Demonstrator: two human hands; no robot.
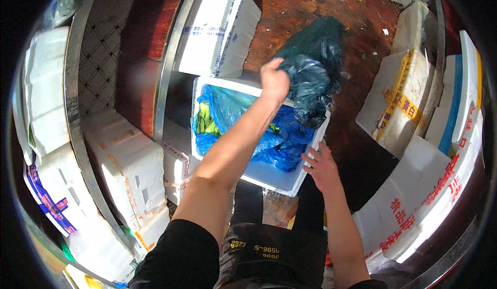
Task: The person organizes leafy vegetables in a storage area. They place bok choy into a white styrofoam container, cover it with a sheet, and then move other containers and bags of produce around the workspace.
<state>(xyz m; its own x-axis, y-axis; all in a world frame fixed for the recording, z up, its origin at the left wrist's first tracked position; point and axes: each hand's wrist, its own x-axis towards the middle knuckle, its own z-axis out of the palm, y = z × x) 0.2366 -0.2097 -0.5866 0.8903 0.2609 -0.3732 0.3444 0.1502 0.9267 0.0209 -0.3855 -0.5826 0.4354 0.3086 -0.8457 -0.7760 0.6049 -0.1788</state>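
Note:
My left hand (275, 78) is closed on the edge of a dark green-black plastic bag (310, 67), which hangs bunched beyond the far right corner of a white foam box (271, 178). Below it, the open box is tilted before me, partly hidden by my left forearm. Inside lies crumpled blue plastic film (287, 145) around green leafy vegetables (205, 121), visible mainly at the left. At the right side of the box, my right hand (325, 168) has its fingers spread, with the fingertips at the rim.
Another white foam box (211, 28) with blue print stands beyond the open one. Foam boxes line metal-edged shelving at left (128, 168) and right (404, 94). A large foam piece with red writing (419, 199) is near on the right. Scraps dot the reddish-brown floor (369, 28).

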